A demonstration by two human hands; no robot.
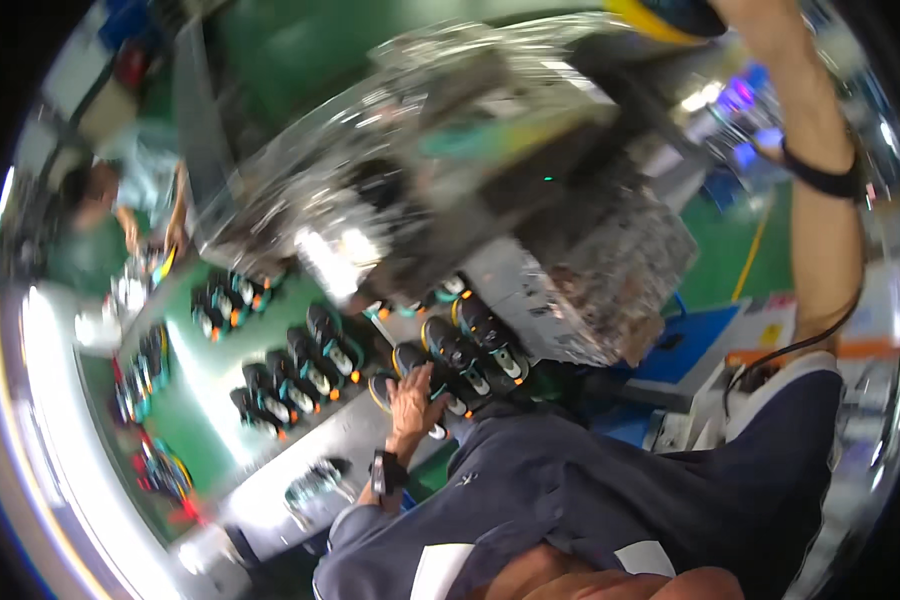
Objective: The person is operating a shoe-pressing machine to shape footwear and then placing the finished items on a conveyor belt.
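My left hand [412, 405] reaches over a row of dark shoes beside the metal machine. Its fingers are stretched out and apart, lying on or just above a dark shoe [408, 358]. More dark shoes with pale uppers and orange tips, such as one shoe [485, 330], stand to its right. My right arm is raised to the top right, where my right hand [755, 10] is partly cut off by the frame edge. It grips a dark shoe [685, 18] with a yellow sole edge; the fingertips are hidden.
A large metal machine [610, 270], blurred in its upper part, stands ahead. Several shoes [290, 375] line a green-surfaced table [205, 375] with a metal border on the left. Another person [135, 195] works at the far left. A blue panel [685, 350] lies right of the machine.
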